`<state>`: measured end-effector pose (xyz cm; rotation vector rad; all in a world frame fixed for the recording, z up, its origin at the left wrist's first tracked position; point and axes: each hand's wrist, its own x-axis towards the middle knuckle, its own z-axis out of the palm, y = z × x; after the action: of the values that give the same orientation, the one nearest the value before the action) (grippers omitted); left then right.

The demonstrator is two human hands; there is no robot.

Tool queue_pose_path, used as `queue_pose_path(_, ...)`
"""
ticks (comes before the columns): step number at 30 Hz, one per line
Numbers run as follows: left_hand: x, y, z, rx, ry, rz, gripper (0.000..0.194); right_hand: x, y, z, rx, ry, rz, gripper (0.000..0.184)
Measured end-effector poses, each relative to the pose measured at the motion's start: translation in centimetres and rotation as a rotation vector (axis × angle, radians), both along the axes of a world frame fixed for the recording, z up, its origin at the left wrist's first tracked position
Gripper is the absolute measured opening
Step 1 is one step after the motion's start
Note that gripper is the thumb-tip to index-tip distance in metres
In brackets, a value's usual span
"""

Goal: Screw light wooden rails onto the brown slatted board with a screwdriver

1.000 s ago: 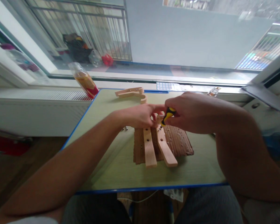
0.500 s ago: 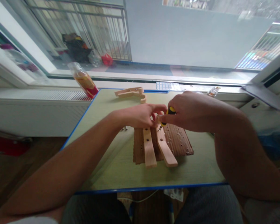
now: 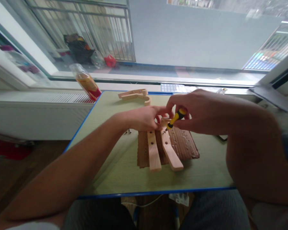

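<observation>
My right hand point(image 3: 194, 110) has its fingers around a small yellow-and-black screwdriver point(image 3: 176, 118), which leans to the right. The screwdriver's tip meets the right-hand curved wooden piece point(image 3: 172, 156), near a screw hole. My left hand point(image 3: 148, 116) bends over the far ends of this piece and a second pale wooden piece point(image 3: 154, 156), its fingers closed on wood. Dark holes show along both pieces. They lie side by side on a brown corrugated cardboard sheet point(image 3: 184, 143) with small holes in it. The far ends of the wood are partly hidden by my fingers.
Two more hook-shaped wooden pieces point(image 3: 134, 94) lie at the desk's point(image 3: 110, 159) back edge. Small metal screws point(image 3: 128, 131) rest left of the cardboard. A drink bottle point(image 3: 86, 83) stands beyond the desk's left corner, near the window. A dark-edged object point(image 3: 222, 138) lies under my right forearm.
My right hand has shifted right and its grip has loosened and turned, so more of the screwdriver's handle shows and it leans further right. My left hand stays nearly still.
</observation>
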<state>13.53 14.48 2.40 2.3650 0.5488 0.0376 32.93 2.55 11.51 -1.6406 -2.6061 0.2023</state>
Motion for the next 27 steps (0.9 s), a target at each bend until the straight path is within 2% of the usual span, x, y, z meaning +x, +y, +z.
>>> queue_pose_path(4,-0.20,-0.33,0.45,-0.032,0.005,-0.009,0.060,0.86,-0.29,0.32,0.009,0.023,-0.006,0.025)
queue_pose_path(10,-0.18,-0.38,0.43,-0.038,-0.013,-0.028,0.051,0.40,-0.32,0.85,0.000,0.003,-0.024,0.011)
queue_pose_path(16,-0.20,-0.77,0.88,-0.039,-0.018,-0.027,0.059,0.07,-0.25,0.86,0.003,-0.014,-0.021,0.020)
queue_pose_path(22,-0.29,-0.64,0.72,-0.030,-0.013,-0.027,0.048,0.15,-0.12,0.83,-0.019,0.014,0.004,0.022)
queue_pose_path(27,-0.24,-0.55,0.58,-0.026,-0.016,-0.022,0.046,0.03,0.12,0.75,-0.010,-0.041,-0.042,0.017)
